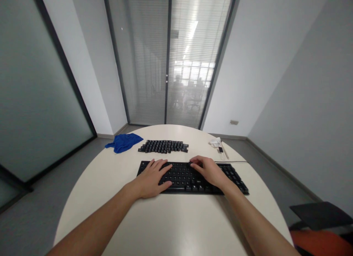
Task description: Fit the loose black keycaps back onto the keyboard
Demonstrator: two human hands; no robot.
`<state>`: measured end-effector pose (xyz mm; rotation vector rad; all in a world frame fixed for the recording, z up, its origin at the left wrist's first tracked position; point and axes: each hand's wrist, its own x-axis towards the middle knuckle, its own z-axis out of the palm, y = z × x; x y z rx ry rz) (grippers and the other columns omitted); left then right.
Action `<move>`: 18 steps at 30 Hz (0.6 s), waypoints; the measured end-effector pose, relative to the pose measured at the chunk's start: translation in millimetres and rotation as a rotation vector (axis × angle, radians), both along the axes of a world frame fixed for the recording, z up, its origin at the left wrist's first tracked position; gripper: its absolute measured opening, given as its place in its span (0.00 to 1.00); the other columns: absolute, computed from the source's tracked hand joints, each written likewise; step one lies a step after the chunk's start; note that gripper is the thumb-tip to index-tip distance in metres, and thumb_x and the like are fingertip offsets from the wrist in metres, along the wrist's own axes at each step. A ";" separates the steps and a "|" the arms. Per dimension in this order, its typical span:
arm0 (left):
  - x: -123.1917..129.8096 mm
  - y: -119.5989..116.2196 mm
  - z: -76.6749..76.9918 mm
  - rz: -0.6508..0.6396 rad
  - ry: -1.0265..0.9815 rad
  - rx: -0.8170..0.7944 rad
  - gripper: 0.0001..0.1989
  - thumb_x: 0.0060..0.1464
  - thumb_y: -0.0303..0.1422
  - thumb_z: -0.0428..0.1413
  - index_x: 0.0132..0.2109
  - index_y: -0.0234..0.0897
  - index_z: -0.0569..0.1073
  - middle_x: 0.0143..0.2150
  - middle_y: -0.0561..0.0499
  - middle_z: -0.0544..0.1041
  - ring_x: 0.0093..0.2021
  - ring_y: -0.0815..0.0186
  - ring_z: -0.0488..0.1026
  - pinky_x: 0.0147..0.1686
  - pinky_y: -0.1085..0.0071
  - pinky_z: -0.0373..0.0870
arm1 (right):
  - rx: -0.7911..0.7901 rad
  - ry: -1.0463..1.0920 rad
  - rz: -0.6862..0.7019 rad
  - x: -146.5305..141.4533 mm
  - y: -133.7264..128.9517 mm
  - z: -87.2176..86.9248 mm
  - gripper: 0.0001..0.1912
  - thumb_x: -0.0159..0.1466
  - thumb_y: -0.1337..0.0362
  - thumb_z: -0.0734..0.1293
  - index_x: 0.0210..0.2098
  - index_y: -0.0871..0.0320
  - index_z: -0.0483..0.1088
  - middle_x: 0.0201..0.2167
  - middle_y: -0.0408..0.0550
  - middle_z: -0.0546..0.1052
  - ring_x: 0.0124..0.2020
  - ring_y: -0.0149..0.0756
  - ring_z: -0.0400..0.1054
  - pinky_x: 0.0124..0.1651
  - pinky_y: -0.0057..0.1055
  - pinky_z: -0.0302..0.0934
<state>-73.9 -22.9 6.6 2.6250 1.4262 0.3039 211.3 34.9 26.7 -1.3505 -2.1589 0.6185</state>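
A black keyboard [180,177] lies on the round table in front of me. Its left and middle parts show bare key stems, while keycaps are still seated on the right side and along part of the bottom row. My left hand [154,178] rests open with spread fingers over the keyboard's left end. Near the top edge, right of the middle, my right hand [208,170] pinches a small dark keycap [190,162] between thumb and fingers; the fingers partly hide it. Behind the keyboard, loose black keycaps [164,146] are laid out in rows.
The pale round table [176,219] also carries a blue cloth [124,142] at the back left. At the back right lie a crumpled white tissue [215,142] and a thin stick-like tool [225,150]. A cable [234,161] runs off rightward. An orange-and-black chair [322,226] stands at the right.
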 end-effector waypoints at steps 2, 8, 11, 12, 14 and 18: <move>-0.2 -0.1 -0.5 -0.001 0.002 0.005 0.32 0.66 0.52 0.45 0.71 0.45 0.55 0.73 0.44 0.53 0.73 0.52 0.48 0.70 0.47 0.40 | -0.050 0.034 0.090 5.6 -5.6 0.4 0.12 0.65 0.58 0.67 0.44 0.56 0.76 0.38 0.48 0.81 0.40 0.40 0.75 0.48 0.35 0.65; -1.5 0.1 -3.3 -0.013 -0.007 0.050 0.31 0.67 0.50 0.46 0.70 0.44 0.56 0.73 0.42 0.54 0.72 0.51 0.50 0.70 0.46 0.42 | -0.079 0.025 0.265 9.6 -9.5 8.2 0.11 0.66 0.58 0.66 0.43 0.55 0.77 0.40 0.46 0.80 0.41 0.38 0.73 0.49 0.34 0.64; -1.6 0.2 -3.4 -0.024 -0.014 0.055 0.31 0.67 0.50 0.46 0.71 0.44 0.56 0.72 0.42 0.55 0.72 0.52 0.50 0.69 0.46 0.43 | -0.076 0.005 0.263 9.0 -9.3 9.3 0.11 0.66 0.58 0.66 0.43 0.55 0.76 0.41 0.47 0.80 0.43 0.39 0.73 0.51 0.36 0.64; -1.6 0.2 -3.3 -0.025 -0.017 0.056 0.31 0.67 0.50 0.46 0.71 0.44 0.56 0.72 0.42 0.55 0.72 0.52 0.50 0.70 0.46 0.43 | -0.077 0.003 0.261 8.7 -9.9 9.9 0.11 0.66 0.58 0.66 0.43 0.55 0.76 0.42 0.48 0.80 0.44 0.40 0.73 0.51 0.36 0.64; -1.3 0.0 -2.9 -0.021 -0.021 0.055 0.31 0.67 0.50 0.46 0.70 0.44 0.56 0.72 0.43 0.55 0.72 0.51 0.50 0.70 0.46 0.43 | -0.080 0.008 0.262 8.1 -12.2 11.7 0.11 0.67 0.58 0.66 0.45 0.55 0.76 0.44 0.48 0.80 0.45 0.40 0.73 0.52 0.36 0.63; -0.2 -1.2 -1.4 -0.028 -0.022 0.057 0.31 0.66 0.49 0.48 0.70 0.42 0.57 0.73 0.43 0.53 0.72 0.50 0.49 0.70 0.47 0.43 | -0.107 0.029 0.306 5.8 -17.9 16.4 0.12 0.67 0.57 0.66 0.46 0.54 0.77 0.45 0.47 0.81 0.46 0.40 0.73 0.53 0.35 0.64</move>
